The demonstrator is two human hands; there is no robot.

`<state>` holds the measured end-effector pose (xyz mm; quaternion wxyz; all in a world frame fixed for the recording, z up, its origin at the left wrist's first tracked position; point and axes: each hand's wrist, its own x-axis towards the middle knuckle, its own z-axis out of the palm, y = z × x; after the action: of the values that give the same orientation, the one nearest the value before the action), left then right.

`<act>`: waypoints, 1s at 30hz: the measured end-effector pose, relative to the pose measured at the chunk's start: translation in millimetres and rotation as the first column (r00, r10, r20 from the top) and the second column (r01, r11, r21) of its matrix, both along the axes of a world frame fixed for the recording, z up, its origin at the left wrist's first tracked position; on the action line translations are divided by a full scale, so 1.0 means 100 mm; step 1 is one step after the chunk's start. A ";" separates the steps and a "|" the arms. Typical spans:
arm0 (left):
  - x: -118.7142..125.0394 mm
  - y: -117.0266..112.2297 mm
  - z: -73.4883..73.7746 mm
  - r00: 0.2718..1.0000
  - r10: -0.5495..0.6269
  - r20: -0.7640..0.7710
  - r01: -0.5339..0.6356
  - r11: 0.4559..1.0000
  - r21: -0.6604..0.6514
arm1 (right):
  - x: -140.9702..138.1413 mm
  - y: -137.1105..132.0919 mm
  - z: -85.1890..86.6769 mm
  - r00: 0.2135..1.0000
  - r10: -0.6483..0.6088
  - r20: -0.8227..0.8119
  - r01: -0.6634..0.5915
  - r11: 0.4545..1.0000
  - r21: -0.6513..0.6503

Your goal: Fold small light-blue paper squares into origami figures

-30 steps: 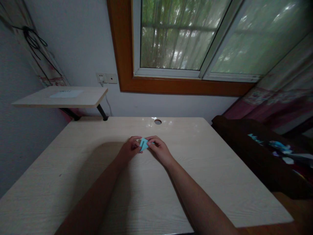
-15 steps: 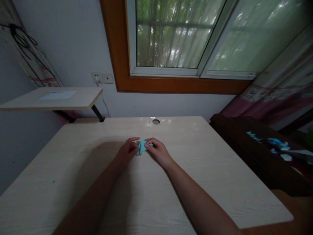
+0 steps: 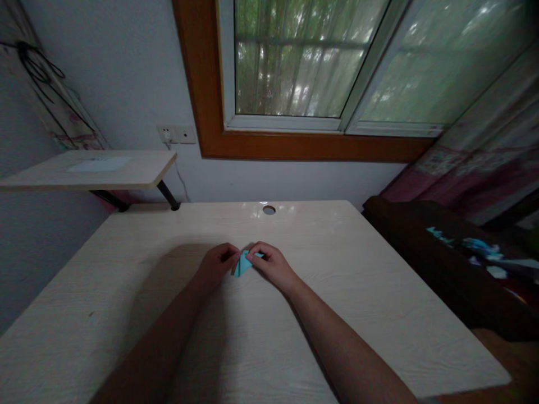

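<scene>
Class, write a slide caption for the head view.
Left hand and right hand pinch a small blue paper at a pale desk beneath a window.

Pale wooden desk point(image 3: 379, 292), wood-framed window point(image 3: 295, 67), wall shelf point(image 3: 126, 168), patterned curtain point(image 3: 475, 168), dim light

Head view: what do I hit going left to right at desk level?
side shelf → left hand → blue paper pinched between both hands → right hand → dark furniture beside the desk
</scene>
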<state>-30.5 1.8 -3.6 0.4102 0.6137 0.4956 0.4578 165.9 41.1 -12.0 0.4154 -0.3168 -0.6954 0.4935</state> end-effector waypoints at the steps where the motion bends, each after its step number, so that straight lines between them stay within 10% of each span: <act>1: 0.00 0.00 0.00 1.000 -0.002 -0.012 0.002 1.000 -0.004 | 0.00 0.00 0.00 1.000 0.000 -0.011 0.000 1.000 0.016; 30: 0.01 0.01 0.04 0.997 -0.077 -0.020 0.076 0.995 -0.063 | 0.00 0.03 -0.01 0.998 -0.046 -0.043 0.051 0.991 0.122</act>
<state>-29.5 2.4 0.7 0.4405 0.6244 0.4903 0.4192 165.6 43.7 -12.9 0.4600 -0.2975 -0.7080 0.4457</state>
